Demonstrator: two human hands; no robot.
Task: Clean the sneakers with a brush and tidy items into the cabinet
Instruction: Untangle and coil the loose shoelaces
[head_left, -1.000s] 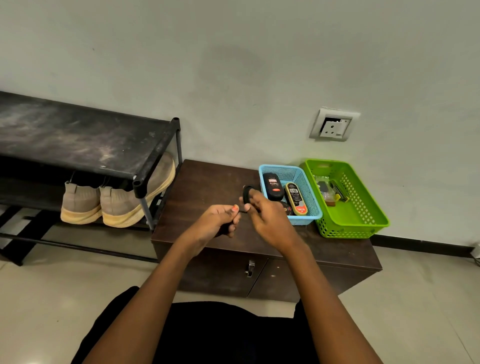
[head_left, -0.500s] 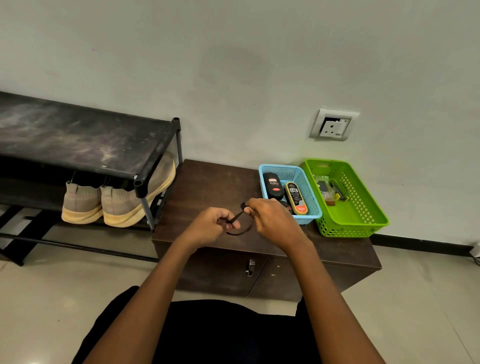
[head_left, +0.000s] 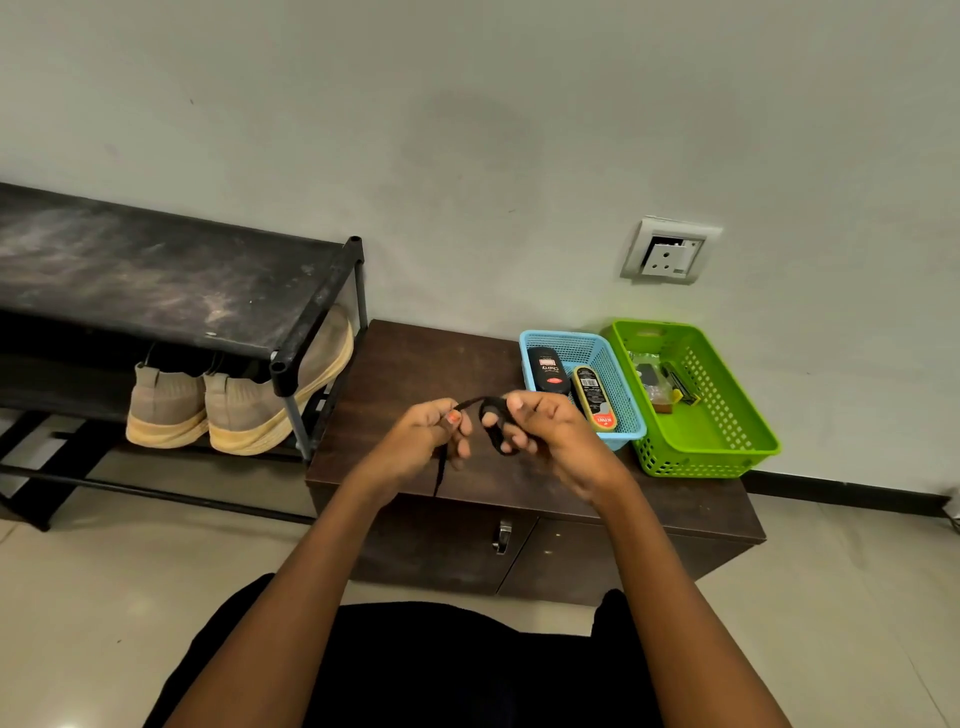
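Looping round curled right fingers (head_left: 521, 442), black lace (head_left: 477, 400) runs to pinching left fingers (head_left: 453, 419).

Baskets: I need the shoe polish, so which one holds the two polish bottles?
The blue basket, left of the green basket; a black bottle and a gold bottle lie in it.

The lace (head_left: 475, 401) is changing shape over the cabinet (head_left: 415, 364). A second ago it was a tight black coil in the right hand (head_left: 550, 436), then a slack loop sagging between the hands. Now it is wrapping around the right fingers (head_left: 522, 441), and a tail is dangling from the left hand (head_left: 423, 441) toward the cabinet's front. The hands are drawing slightly apart.
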